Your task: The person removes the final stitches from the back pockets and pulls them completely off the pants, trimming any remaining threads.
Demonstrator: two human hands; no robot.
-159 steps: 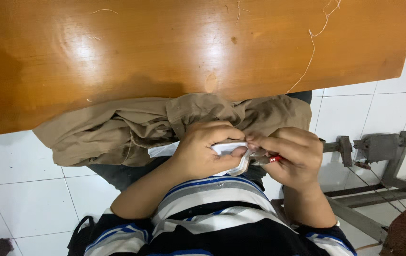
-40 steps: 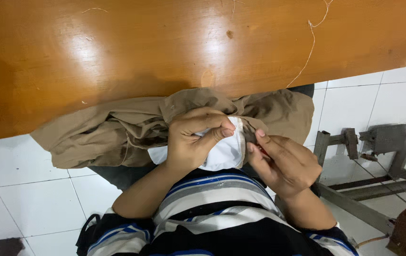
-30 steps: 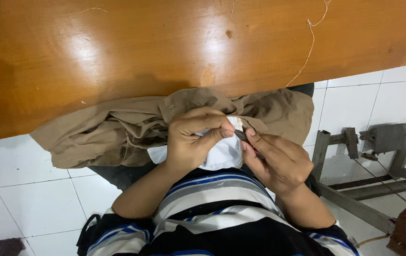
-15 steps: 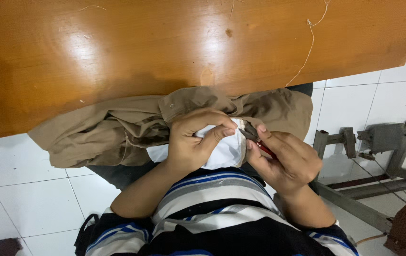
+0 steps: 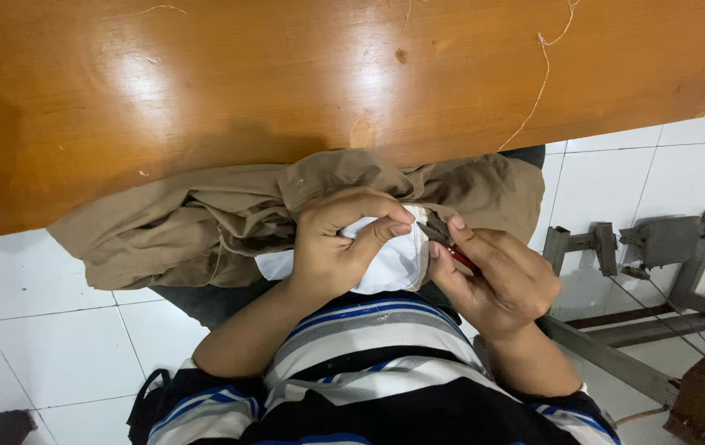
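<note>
1. Hands at centre, seen from the head camera: the left hand [image 5: 342, 247] is closed around a fold of white fabric [image 5: 393, 262], thumb pressing the cloth from the front and fingers curled over its top edge.
2. Right hand [image 5: 501, 276] is closed on a small thread snipper [image 5: 445, 241] with dark blades and a red part along the handle; the blade tips point at the upper right edge of the white fabric, just beside the left thumb.
3. White fabric belongs to a khaki garment [image 5: 229, 218], which lies bunched in the person's lap and spreads left and right under the near edge of the surface [image 5: 204, 91].
4. Surface is glossy orange-brown wood; a loose pale thread [image 5: 540, 74] trails across its right part.
5. Striped shirt [image 5: 369, 363], in blue, white and black, fills the lower centre.
6. Grey metal frame [image 5: 657, 247] stands on the white tiled floor [image 5: 47, 330] at right, well apart from the hands.
</note>
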